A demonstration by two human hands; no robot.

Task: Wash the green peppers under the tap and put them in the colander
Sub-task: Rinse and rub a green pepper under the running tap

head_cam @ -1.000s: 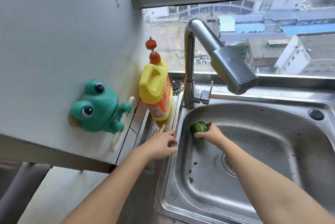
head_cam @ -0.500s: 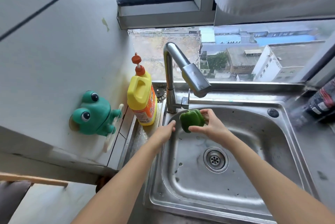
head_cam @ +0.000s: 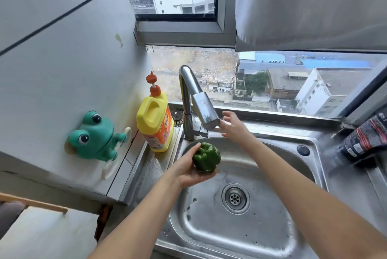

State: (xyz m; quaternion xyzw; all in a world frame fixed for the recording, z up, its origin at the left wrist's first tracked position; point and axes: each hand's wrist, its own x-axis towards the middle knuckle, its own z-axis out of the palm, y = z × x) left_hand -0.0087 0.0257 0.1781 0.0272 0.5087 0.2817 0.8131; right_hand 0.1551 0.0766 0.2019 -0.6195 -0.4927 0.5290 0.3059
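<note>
So the green pepper (head_cam: 206,160) sits in the left hand (head_cam: 189,171), fingers and thumb curled around it, just below the tap (head_cam: 204,107) and a bit in front of its base, over the sink (head_cam: 272,227). The right hand (head_cam: 231,125) is up right beside the tap's spout end, fingers loose and spread, gripping nothing; can't tell if it actually touches the metal. A yellow detergent bottle (head_cam: 154,124) stands just left of the tap, with a green frog holder (head_cam: 94,137) on the wall further left of it.
</note>
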